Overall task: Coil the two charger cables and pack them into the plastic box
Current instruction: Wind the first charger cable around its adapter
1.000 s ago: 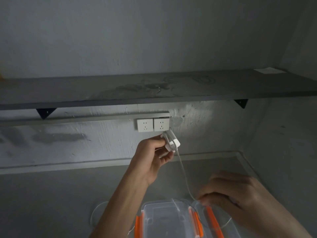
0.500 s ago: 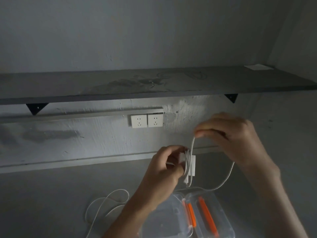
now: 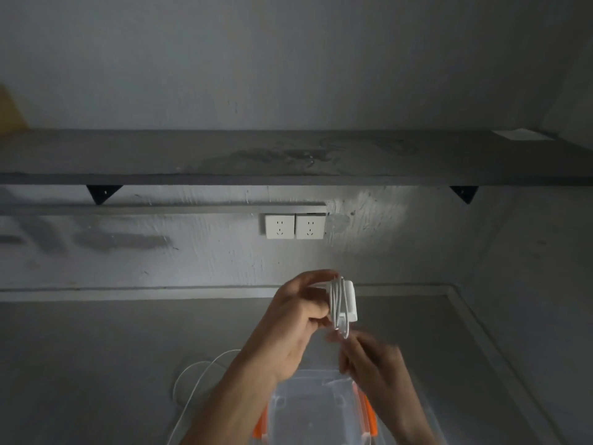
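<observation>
Head view looks down on a grey bench (image 3: 96, 364) set against a pale wall, under a dark shelf (image 3: 224, 155). No brand, label or readable writing shows anywhere; the two white wall sockets (image 3: 294, 226) carry only their pin holes, and a white slip (image 3: 518, 135) on the shelf's right end is too small to read.

A clear plastic box (image 3: 308, 409) with orange clips sits at the bottom edge of the view, partly hidden by both forearms. Whether anything lies inside it cannot be told.

Above the box, the left hand (image 3: 298, 322) is clenched on a white charger (image 3: 348, 300), which has its white cable wound around it in several turns. The right hand (image 3: 375, 364) is blurred just below the charger; its fingers (image 3: 337, 337) meet the lowest loop of that cable, though whether they pinch it cannot be told.

A second white cable (image 3: 199, 377) lies loose in loops on the bench, left of the box and well clear of both hands.
</observation>
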A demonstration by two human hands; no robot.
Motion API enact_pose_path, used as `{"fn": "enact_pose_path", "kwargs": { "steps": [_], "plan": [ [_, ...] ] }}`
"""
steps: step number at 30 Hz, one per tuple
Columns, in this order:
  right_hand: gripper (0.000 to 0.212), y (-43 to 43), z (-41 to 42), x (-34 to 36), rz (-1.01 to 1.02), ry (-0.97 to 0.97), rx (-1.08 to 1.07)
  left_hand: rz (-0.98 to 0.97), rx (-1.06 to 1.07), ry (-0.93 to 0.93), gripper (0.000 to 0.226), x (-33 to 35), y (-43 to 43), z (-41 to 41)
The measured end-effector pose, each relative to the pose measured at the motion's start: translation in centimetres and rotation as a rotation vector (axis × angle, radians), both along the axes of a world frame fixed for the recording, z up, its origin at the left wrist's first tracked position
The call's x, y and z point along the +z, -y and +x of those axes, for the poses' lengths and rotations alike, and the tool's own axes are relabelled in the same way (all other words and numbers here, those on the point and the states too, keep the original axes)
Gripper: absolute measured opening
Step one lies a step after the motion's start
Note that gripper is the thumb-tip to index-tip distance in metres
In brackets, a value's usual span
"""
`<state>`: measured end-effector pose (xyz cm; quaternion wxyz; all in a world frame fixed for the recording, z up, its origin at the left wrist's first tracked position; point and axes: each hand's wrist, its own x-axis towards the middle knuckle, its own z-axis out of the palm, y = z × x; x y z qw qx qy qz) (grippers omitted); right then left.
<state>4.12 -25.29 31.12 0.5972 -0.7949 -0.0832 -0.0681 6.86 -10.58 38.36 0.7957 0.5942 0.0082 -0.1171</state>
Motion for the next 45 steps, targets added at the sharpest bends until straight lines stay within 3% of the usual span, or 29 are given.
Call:
{"fn": "enact_pose_path", "kwargs": {
  "steps": [2, 4, 8, 11, 13, 15, 18, 22, 25, 27, 31, 33, 36, 38, 40, 42, 45],
  "plan": [
    [0.019, 0.1, -1.7, -0.4, -0.164, 0.033, -0.009, -0.003, 0.056, -0.027, 0.05, -0.6, 0.4, 0.3],
    [0.027, 0.5, -3.1, -0.1, -0.349, 0.079, 0.014, 0.053, 0.101, -0.013, 0.05, -1.0, 0.7, 0.7],
    [0.02, 2.5, -3.7, 3.3, -0.869, 0.318, -0.005, 0.267, 0.091, 0.101, 0.043, -1.8, 1.8, 0.1],
    [0.02, 4.1, -3.6, 6.6, -0.992, 0.38, 0.078, 0.425, 0.1, 0.191, 0.037, -2.5, 2.4, -0.5],
    [0.026, 4.7, -3.7, 9.0, -0.858, 0.33, 0.207, 0.561, 0.162, 0.278, 0.037, -2.4, 2.0, -0.4],
    [0.019, 5.3, -3.1, 10.3, -0.57, 0.313, 0.249, 0.585, 0.152, 0.338, 0.035, -2.2, 1.4, -0.5],
    [0.006, 5.9, 0.1, 10.7, -0.471, 0.495, 0.042, 0.467, 0.012, 0.403, 0.039, -1.3, 0.4, -1.7],
    [0.009, 4.9, 3.5, 9.4, -0.299, 0.46, 0.005, 0.48, -0.118, 0.515, 0.044, 0.1, -0.1, -2.8],
    [0.01, 3.7, 3.8, 8.0, -0.083, 0.325, 0.049, 0.425, -0.11, 0.502, 0.049, 1.4, -0.8, -3.0],
    [0.022, 2.6, 3.3, 6.5, 0.035, 0.204, 0.131, 0.375, -0.103, 0.523, 0.052, 2.0, -1.4, -2.9],
    [0.04, -0.9, 0.5, 2.4, 0.348, -0.126, 0.139, 0.021, -0.017, 0.418, 0.051, 2.1, -1.6, -1.9],
    [0.031, -2.1, -1.4, 1.1, 0.264, -0.191, 0.113, -0.081, 0.15, 0.336, 0.049, 1.2, -1.4, -0.6],
    [0.009, -1.6, -3.3, 0.9, -0.4, 0.035, 0.056, 0.347, 0.434, 0.483, 0.045, -0.7, -1.6, 1.0],
    [0.021, 0.3, -2.8, 3.6, -0.67, 0.349, -0.027, 0.552, 0.403, 0.576, 0.037, -2.0, -1.6, 1.0],
    [0.032, 2.3, -1.3, 7.1, -0.732, 0.516, -0.082, 0.587, 0.286, 0.573, 0.038, -2.6, -1.2, 0.0],
    [0.023, 3.8, 0.5, 10.5, -0.741, 0.569, -0.098, 0.564, 0.185, 0.623, 0.043, -2.6, -0.6, -1.2],
    [0.007, 5.1, 3.1, 12.1, -0.569, 0.545, -0.044, 0.478, 0.027, 0.647, 0.043, -0.9, 0.1, -2.7]
  ]
}}
